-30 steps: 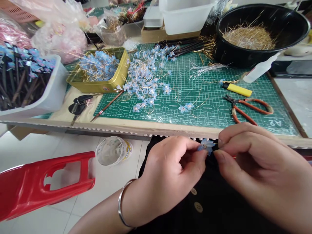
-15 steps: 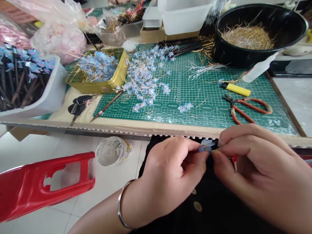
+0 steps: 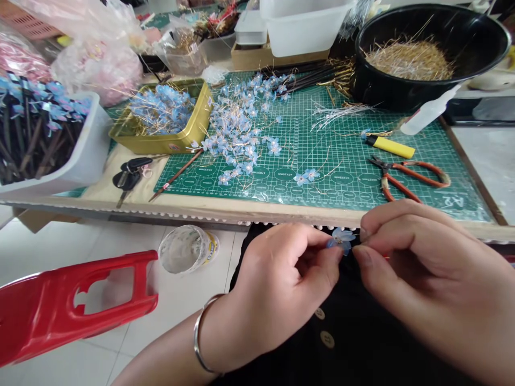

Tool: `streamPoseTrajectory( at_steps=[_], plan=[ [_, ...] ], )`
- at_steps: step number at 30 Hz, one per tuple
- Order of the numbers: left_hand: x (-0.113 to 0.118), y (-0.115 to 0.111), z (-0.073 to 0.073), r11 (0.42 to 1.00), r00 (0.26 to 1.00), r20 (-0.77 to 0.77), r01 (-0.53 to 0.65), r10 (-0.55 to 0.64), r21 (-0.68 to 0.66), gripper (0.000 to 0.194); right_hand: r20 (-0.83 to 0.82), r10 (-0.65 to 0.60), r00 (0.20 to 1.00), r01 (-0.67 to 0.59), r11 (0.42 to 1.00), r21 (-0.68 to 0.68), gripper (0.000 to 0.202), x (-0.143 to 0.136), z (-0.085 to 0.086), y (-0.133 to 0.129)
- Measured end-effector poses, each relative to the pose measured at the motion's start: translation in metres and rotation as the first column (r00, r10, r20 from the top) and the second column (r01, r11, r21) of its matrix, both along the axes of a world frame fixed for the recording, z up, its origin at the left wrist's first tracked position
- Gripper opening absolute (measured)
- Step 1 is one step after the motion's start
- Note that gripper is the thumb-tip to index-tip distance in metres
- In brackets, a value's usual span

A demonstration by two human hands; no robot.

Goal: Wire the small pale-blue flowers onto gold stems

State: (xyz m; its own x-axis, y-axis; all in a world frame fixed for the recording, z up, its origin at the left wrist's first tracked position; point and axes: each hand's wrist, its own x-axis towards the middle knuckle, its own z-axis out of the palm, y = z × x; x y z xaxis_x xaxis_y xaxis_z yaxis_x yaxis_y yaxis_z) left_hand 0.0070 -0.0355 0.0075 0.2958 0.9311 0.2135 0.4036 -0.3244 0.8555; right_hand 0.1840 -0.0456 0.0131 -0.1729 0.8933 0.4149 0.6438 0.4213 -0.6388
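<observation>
Near the bottom middle of the frame, just below the front edge of the surface (image 3: 225, 210), a small see-through blue flower (image 3: 341, 238) sits between two bare hands. The left hand (image 3: 281, 279) holds the flower in a tight pinch of thumb and finger. A shiny silver bangle (image 3: 197, 335) is around that wrist. The right hand (image 3: 430, 262) has its thumb and finger close together on a thin wire (image 3: 355, 234) that sticks out beside the flower. Under both hands is black cloth with round tan buttons (image 3: 327, 339). Across the middle of the frame, a flat green cutting mat (image 3: 346, 150) lies on the surface. A messy pile of little blue flowers with gold wires (image 3: 241, 128) is on the mat, just beside a gold box (image 3: 161, 143) with more blue flowers (image 3: 164, 107) inside. Toward the right of the frame, pliers with orange handles (image 3: 406, 177) lie near a yellow and black lighter (image 3: 392, 146). At the upper right, a big round black tub (image 3: 386, 88) holds a heap of gold wires (image 3: 410, 59). At the lower left, a red plastic thing with a hole (image 3: 36, 311) is near a dirty white bucket (image 3: 187, 249) on the pale tile floor (image 3: 145, 327).
</observation>
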Motion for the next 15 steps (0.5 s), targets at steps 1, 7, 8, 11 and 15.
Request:
streamPoseTrajectory(
  at_steps=[1, 7, 8, 11, 15],
  plan=[
    [-0.0001, -0.0001, -0.0002, 1.000, 1.000, -0.013, -0.004, 0.004, 0.019, 0.006, 0.000, -0.002, 1.000, 0.002, 1.000, 0.003, 0.017, -0.0007, 0.0004, 0.0004],
    [-0.0015, -0.0011, -0.0060, 0.989, 0.996, -0.087, 0.022, -0.009, 0.147, 0.007, 0.093, -0.008, 0.996, 0.001, 0.997, 0.075, 0.017, -0.0017, 0.0007, 0.0006],
    [-0.0016, -0.0015, -0.0069, 0.985, 0.995, -0.102, 0.026, -0.009, 0.169, 0.007, 0.117, -0.008, 0.993, -0.002, 0.996, 0.090, 0.017, -0.0013, 0.0002, 0.0003],
    [-0.0010, -0.0029, -0.0086, 0.970, 0.992, -0.125, 0.032, -0.002, 0.239, 0.006, 0.176, -0.011, 0.984, -0.013, 0.991, 0.134, 0.017, 0.0002, -0.0007, -0.0007],
    [-0.0005, -0.0046, -0.0085, 0.965, 0.991, -0.130, 0.023, 0.012, 0.262, 0.005, 0.158, 0.004, 0.987, -0.024, 0.992, 0.124, 0.016, 0.0023, 0.0007, -0.0011]
  ],
)
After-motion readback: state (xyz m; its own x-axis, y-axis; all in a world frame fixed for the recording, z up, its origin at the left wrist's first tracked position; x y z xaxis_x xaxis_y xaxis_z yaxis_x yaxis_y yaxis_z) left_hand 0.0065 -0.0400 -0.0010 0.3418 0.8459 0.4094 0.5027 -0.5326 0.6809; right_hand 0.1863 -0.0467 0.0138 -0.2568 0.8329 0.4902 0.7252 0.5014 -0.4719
